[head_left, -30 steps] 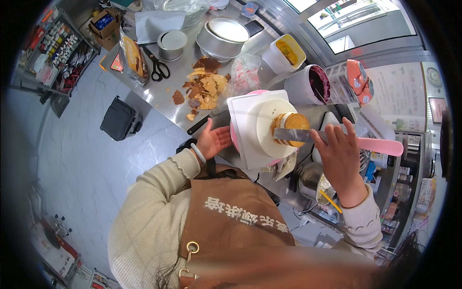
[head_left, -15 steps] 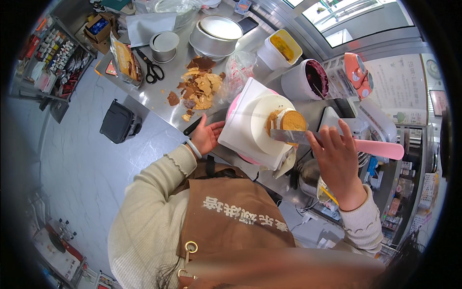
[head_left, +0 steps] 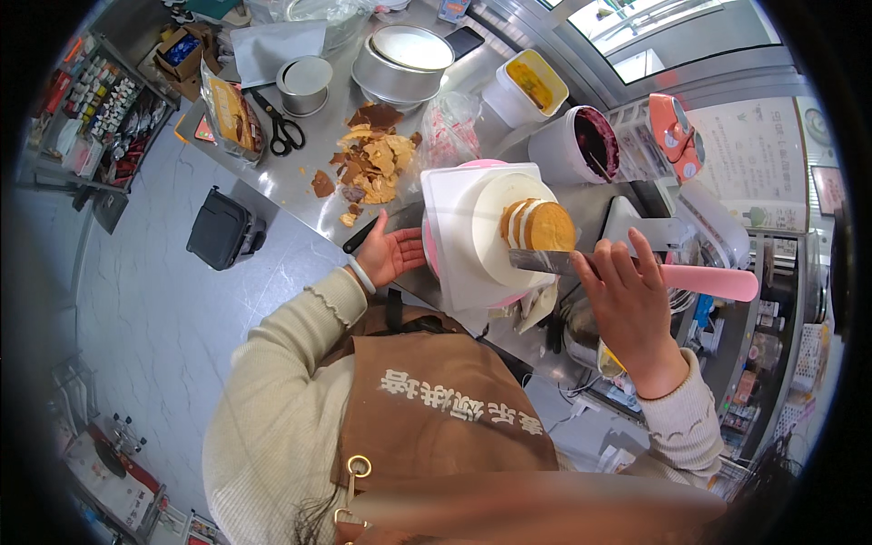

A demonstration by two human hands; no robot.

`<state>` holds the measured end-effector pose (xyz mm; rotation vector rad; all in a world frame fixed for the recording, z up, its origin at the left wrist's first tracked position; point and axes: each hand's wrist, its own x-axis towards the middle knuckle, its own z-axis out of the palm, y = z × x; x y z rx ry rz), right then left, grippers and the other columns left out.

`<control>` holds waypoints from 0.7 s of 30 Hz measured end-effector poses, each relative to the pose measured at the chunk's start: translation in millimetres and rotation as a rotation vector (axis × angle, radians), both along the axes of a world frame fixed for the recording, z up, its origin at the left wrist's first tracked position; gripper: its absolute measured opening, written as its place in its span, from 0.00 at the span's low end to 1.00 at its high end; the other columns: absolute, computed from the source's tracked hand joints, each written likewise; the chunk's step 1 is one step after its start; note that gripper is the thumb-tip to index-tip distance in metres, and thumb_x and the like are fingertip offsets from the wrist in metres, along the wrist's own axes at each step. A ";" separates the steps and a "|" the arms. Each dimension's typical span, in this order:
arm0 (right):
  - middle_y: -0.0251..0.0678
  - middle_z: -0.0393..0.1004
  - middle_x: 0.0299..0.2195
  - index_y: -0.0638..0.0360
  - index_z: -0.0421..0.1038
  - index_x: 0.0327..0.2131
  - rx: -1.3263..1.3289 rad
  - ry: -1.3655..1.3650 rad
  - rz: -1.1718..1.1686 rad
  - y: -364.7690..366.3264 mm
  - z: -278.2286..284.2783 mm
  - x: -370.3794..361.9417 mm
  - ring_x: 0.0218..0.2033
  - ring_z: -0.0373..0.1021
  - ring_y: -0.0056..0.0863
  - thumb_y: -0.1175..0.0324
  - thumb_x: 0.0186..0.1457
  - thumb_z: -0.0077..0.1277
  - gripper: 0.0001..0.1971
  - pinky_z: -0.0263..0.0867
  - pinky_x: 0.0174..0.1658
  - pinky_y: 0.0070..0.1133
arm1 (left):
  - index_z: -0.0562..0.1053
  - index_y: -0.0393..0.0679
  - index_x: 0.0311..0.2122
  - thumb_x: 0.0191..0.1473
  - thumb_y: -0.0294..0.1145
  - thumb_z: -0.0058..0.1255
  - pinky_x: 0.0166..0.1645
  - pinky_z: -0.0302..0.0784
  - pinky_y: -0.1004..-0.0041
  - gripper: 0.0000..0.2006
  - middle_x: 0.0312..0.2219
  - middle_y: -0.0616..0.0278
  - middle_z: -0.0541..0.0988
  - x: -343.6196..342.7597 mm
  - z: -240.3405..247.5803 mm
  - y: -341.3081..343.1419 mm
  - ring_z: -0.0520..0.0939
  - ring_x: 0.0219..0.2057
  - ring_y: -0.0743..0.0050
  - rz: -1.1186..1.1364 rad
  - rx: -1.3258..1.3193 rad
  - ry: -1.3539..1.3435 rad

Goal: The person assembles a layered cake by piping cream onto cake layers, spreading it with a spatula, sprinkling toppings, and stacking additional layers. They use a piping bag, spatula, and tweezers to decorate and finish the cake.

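Turned since the earlier frame: white board (head_left: pixel 443 190) beneath the layered cake (head_left: pixel 549 225); right hand (head_left: pixel 627 304), grip holding a pink-handled spatula (head_left: pixel 708 282); left hand (head_left: pixel 392 255), grip wide

The small round layered cake (head_left: pixel 549 225) is golden brown, banded in white. The long flat metal spatula (head_left: pixel 707 281) is silver-bladed and pink-handled; the cloth apron (head_left: pixel 427 363) is brown, lettered in white.
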<state>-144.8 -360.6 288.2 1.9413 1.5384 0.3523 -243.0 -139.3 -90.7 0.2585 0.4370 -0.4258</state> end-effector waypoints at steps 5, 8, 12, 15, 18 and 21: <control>0.31 0.74 0.39 0.57 0.77 0.41 -0.009 -0.029 0.020 -0.6 -2.5 1.6 0.46 0.69 0.28 0.68 0.57 0.54 0.09 0.55 0.67 0.34 | 0.71 0.38 0.55 0.58 0.79 0.23 0.51 0.77 0.63 0.48 0.45 0.52 0.81 2.0 -7.5 -0.5 0.82 0.44 0.60 -0.106 -0.007 0.068; 0.31 0.74 0.39 0.57 0.77 0.40 -0.014 -0.041 0.021 -1.1 -3.3 2.6 0.46 0.69 0.28 0.68 0.58 0.54 0.08 0.55 0.67 0.33 | 0.73 0.39 0.52 0.58 0.79 0.24 0.52 0.76 0.62 0.47 0.44 0.52 0.81 3.5 -7.1 1.5 0.82 0.43 0.60 0.090 0.039 0.023; 0.31 0.74 0.40 0.57 0.77 0.42 -0.021 -0.045 0.030 -2.9 -3.2 3.8 0.47 0.69 0.29 0.68 0.57 0.53 0.10 0.54 0.68 0.33 | 0.71 0.39 0.54 0.59 0.78 0.25 0.55 0.75 0.61 0.46 0.44 0.51 0.81 2.7 -0.3 0.6 0.82 0.45 0.57 -0.130 -0.014 0.008; 0.32 0.74 0.41 0.57 0.77 0.44 -0.040 -0.047 0.023 -4.8 -3.1 3.8 0.48 0.69 0.29 0.68 0.57 0.52 0.12 0.53 0.68 0.33 | 0.70 0.39 0.55 0.59 0.78 0.25 0.56 0.75 0.60 0.46 0.44 0.50 0.81 4.3 3.6 2.9 0.82 0.46 0.57 0.062 0.050 0.020; 0.32 0.74 0.41 0.57 0.77 0.45 -0.046 -0.043 0.017 -6.3 -3.6 3.7 0.49 0.69 0.29 0.68 0.57 0.51 0.13 0.53 0.69 0.33 | 0.70 0.39 0.54 0.59 0.77 0.25 0.55 0.76 0.60 0.45 0.43 0.49 0.81 4.1 4.2 3.2 0.82 0.46 0.58 -0.124 0.024 0.029; 0.32 0.74 0.41 0.56 0.77 0.46 -0.044 -0.050 0.018 -7.3 -4.3 4.2 0.50 0.68 0.29 0.68 0.58 0.50 0.14 0.52 0.69 0.33 | 0.71 0.39 0.53 0.59 0.77 0.25 0.53 0.77 0.62 0.45 0.43 0.50 0.81 5.9 1.9 7.4 0.83 0.45 0.59 -0.037 0.013 0.027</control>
